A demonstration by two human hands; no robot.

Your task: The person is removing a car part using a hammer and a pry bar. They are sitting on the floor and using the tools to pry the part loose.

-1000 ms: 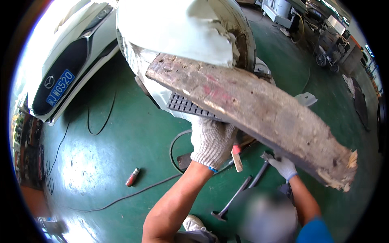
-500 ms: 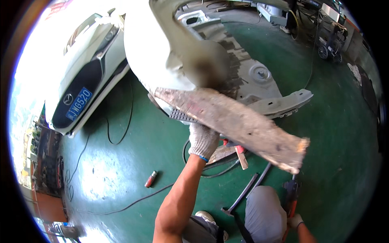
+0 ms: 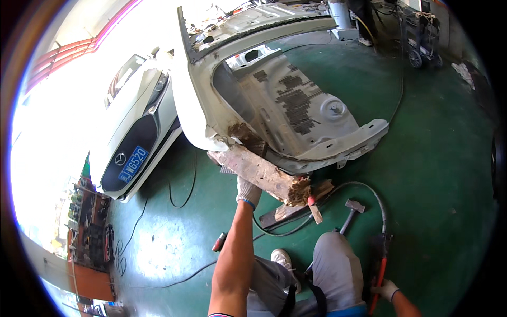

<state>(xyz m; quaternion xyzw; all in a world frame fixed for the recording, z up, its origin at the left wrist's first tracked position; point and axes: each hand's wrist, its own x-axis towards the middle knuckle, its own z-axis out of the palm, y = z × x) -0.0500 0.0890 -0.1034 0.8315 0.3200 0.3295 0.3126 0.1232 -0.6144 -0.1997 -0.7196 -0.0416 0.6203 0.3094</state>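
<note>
My left hand (image 3: 248, 191), in a white glove, grips the underside of a worn, rotten wooden beam (image 3: 260, 171). The beam slants from the lower corner of a white cut car body shell (image 3: 296, 111) down to its crumbled end above the floor. My right hand (image 3: 385, 289), also gloved, is low at the right, closed around a red-handled long tool (image 3: 380, 264) that stands on the green floor beside my knee. My grey trouser legs fill the bottom middle.
A hammer (image 3: 353, 207), a second wooden-handled hammer (image 3: 313, 210) and a short plank (image 3: 288, 211) lie under the beam's end, with a hose (image 3: 369, 193) looping around. A small red object (image 3: 219, 241) is by my forearm. A white car (image 3: 134, 148) stands left; carts (image 3: 420, 31) at the back.
The view has pulled back and the beam now sits lower and farther off, still in my left hand. My right hand has moved from near the hammers down to the red-handled tool.
</note>
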